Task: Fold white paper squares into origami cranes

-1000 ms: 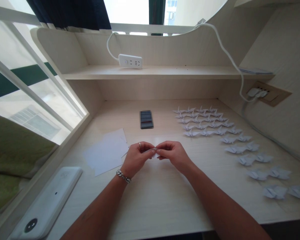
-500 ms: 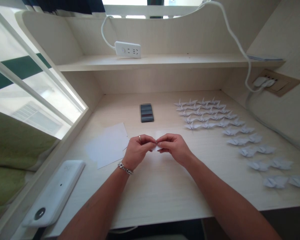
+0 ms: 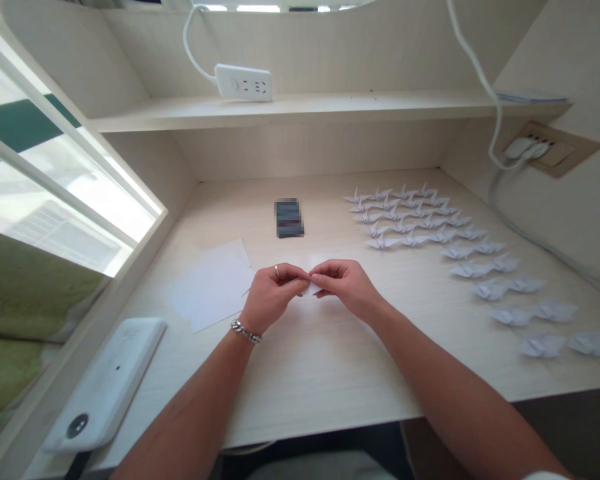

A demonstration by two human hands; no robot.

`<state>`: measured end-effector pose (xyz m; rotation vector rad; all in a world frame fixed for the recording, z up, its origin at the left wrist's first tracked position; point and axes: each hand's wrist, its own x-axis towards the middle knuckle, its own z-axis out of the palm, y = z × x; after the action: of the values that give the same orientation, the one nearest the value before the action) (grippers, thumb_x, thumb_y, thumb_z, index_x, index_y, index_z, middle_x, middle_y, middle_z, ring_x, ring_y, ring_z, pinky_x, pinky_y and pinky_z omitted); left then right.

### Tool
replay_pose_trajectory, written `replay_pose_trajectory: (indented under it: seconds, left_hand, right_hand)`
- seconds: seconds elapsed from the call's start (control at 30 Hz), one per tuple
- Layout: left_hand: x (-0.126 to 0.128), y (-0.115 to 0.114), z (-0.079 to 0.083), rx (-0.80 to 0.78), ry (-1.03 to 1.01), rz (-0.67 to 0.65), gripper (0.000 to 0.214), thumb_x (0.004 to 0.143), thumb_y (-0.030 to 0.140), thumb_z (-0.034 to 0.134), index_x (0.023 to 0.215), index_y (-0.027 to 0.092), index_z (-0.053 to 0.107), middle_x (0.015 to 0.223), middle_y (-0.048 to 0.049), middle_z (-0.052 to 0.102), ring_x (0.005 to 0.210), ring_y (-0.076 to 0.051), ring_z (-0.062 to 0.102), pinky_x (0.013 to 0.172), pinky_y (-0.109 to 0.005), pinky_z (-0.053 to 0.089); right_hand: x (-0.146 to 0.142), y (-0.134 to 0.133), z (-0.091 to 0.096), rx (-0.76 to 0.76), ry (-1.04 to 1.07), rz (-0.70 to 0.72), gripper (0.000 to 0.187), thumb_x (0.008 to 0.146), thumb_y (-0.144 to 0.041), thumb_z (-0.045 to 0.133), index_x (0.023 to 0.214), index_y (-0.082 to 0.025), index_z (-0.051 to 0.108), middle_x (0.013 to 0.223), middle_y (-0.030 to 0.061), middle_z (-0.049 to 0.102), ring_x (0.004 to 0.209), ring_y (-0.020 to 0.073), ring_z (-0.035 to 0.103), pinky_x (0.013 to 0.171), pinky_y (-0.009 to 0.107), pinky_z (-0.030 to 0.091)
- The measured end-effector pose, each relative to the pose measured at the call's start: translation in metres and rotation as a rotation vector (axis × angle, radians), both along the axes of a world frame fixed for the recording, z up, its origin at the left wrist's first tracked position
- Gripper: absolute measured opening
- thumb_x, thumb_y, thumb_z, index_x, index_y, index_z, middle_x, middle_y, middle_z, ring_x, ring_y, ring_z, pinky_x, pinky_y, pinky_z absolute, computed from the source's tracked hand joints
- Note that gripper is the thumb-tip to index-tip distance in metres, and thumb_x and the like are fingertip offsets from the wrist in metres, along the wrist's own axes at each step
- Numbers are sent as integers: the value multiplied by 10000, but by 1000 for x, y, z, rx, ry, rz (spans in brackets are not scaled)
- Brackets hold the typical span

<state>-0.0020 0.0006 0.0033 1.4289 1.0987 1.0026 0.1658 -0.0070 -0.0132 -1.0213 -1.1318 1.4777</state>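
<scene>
Over the middle of the desk, my left hand (image 3: 275, 291) and my right hand (image 3: 347, 285) meet fingertip to fingertip. Both are closed in a pinch on one small piece of folded white paper (image 3: 311, 289). Most of that paper is hidden by my fingers, so its folded shape cannot be made out. Just left of my left hand lie white paper sheets (image 3: 210, 283), overlapping and flat on the desk. Beyond my right hand, folded paper cranes (image 3: 410, 217) stand in rows that run toward the right front.
A dark blurred rectangular object (image 3: 289, 218) lies behind my hands. A white box-like device (image 3: 110, 380) rests at the left edge. On the shelf (image 3: 320, 110) stands a power strip (image 3: 243, 83); a white cable (image 3: 475, 67) hangs at right to a wall socket (image 3: 553, 150).
The camera view has shifted slightly, with the scene appearing higher in the picture. Both hands keep their pinch on the folded paper, with only slight finger movement.
</scene>
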Motion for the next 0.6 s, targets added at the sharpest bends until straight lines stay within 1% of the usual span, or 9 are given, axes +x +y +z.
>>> replay_pose_trajectory:
  seconds: [0.17,0.27,0.37,0.47,0.6]
  left_hand:
    - [-1,1,0,-9,-4,6,72,683,171,687,742,150,722,652,-14,689,608,-119,602,600,-235,485]
    - [-1,1,0,17,37,7,66,689,169,683,737,150,725,647,-15,689,606,-124,606,598,-239,484]
    - [-2,2,-2,12,55,-2,72,691,171,690,747,146,728,656,-21,692,617,-125,607,603,-237,485]
    - [-3,3,-3,-25,-13,-2,104,683,186,716,775,138,723,695,-27,699,641,-125,616,625,-237,501]
    - [-2,3,-5,-78,-130,-3,196,692,266,741,832,135,705,749,-35,703,665,-134,631,632,-255,531]
  right_hand:
    - [1,1,0,18,-20,-9,215,661,-341,761,767,-158,722,709,18,684,657,144,641,616,287,559]
    - [1,0,-1,8,-23,-8,211,682,-353,746,762,-160,718,720,18,682,673,142,639,626,285,555]
    - [1,0,-1,7,-43,-10,216,670,-341,754,772,-154,719,732,23,687,687,145,643,631,280,549]
    - [0,0,0,15,-58,-23,231,653,-335,762,782,-149,718,733,28,691,696,155,648,644,292,548]
    - [-1,0,2,47,-96,-46,236,654,-346,757,775,-147,716,732,30,690,687,155,641,643,304,549]
